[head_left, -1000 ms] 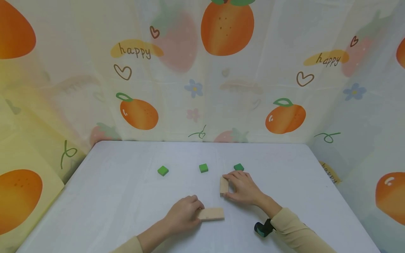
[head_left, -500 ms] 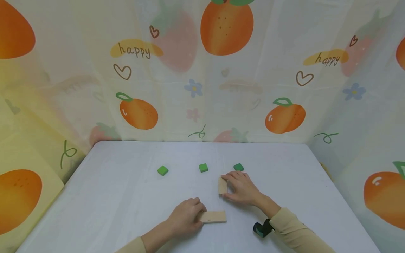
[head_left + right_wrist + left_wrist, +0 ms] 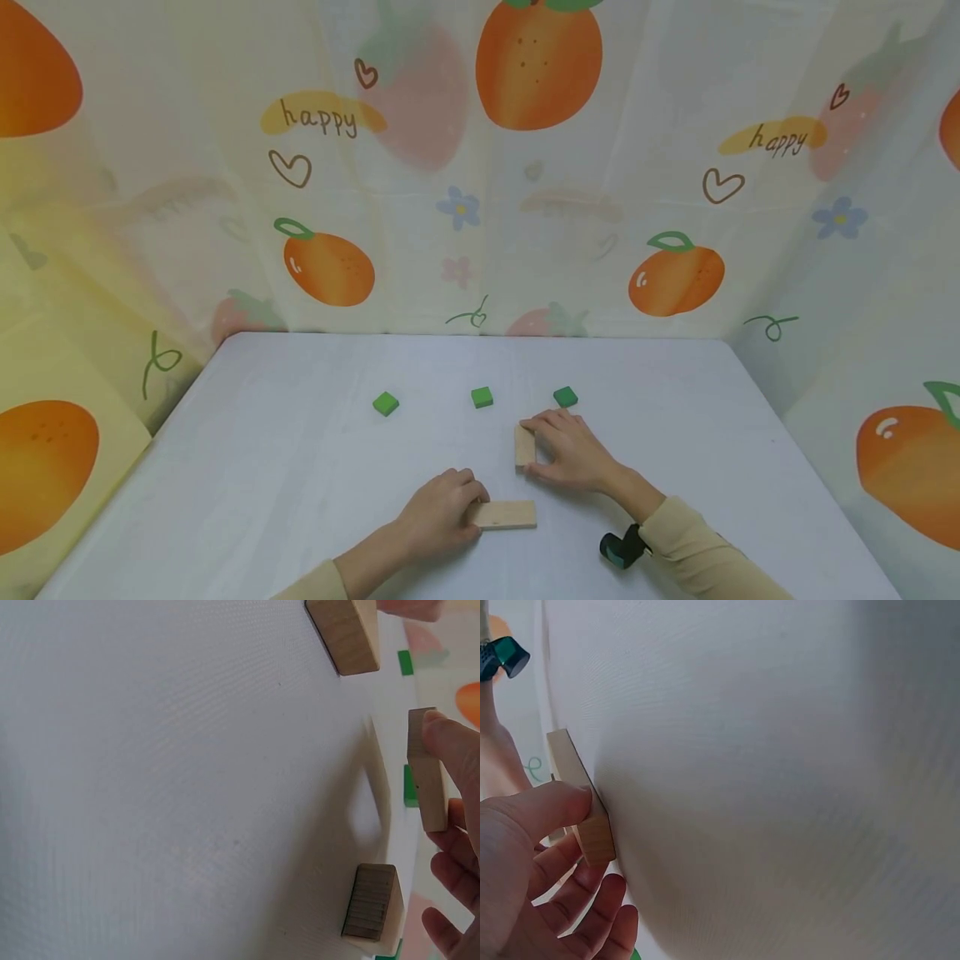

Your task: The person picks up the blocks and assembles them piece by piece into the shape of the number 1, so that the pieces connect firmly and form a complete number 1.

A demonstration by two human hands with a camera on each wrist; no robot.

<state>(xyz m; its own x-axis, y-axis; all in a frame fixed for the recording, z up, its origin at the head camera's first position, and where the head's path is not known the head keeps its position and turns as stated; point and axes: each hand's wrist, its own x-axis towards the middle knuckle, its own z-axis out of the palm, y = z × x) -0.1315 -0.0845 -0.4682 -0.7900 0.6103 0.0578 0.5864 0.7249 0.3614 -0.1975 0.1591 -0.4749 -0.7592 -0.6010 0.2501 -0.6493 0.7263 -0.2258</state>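
Note:
My left hand point(image 3: 444, 512) pinches the near-left end of a light wooden block point(image 3: 510, 515) that lies lengthwise across the table. In the left wrist view its thumb and fingertips grip that block point(image 3: 574, 765). Farther forward and right, my right hand point(image 3: 573, 450) grips a second wooden block point(image 3: 525, 447), pointing away from me, between thumb and fingers. The right wrist view shows this block point(image 3: 426, 780) seemingly raised off the table. A third wooden block point(image 3: 371, 904) stands on the table in that view; the head view does not show it, likely because my right hand covers it.
Three green blocks sit in a spaced row beyond my hands: left point(image 3: 386, 404), middle point(image 3: 482, 397) and right point(image 3: 566, 397), the last just past my right fingertips. A white cloth covers the table point(image 3: 247, 467). A fruit-print curtain point(image 3: 495, 250) hangs behind it.
My right hand and its block have shifted slightly left and toward me. My left hand slid its block a little right and nearer me, then stayed still.

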